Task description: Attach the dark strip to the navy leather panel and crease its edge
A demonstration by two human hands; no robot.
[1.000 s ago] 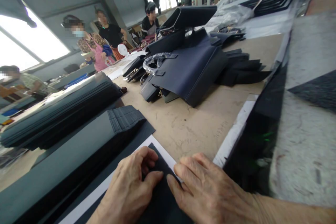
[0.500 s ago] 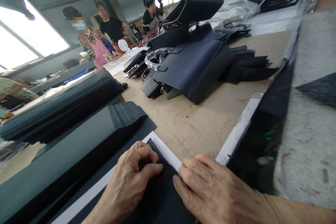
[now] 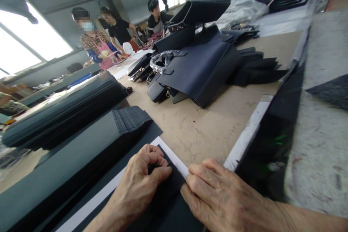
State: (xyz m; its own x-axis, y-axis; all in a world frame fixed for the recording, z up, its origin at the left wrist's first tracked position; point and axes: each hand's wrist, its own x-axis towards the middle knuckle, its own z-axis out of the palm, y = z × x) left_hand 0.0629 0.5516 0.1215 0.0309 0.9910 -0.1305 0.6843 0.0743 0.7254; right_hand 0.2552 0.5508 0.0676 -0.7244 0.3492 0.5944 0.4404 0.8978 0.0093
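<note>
bags: pile of navy bags (image 3: 198, 69) mid-table, 1 handle in clear plastic wrap (image 3: 163, 59)
flat pieces: dark cut strips (image 3: 257, 69) fanned out just right of the bags
left side: 2 long stacks of dark sheets (image 3: 62, 110)
table: bare tan worktop (image 3: 201, 127)
background: 3 people (image 3: 116, 30) at another bench
</note>
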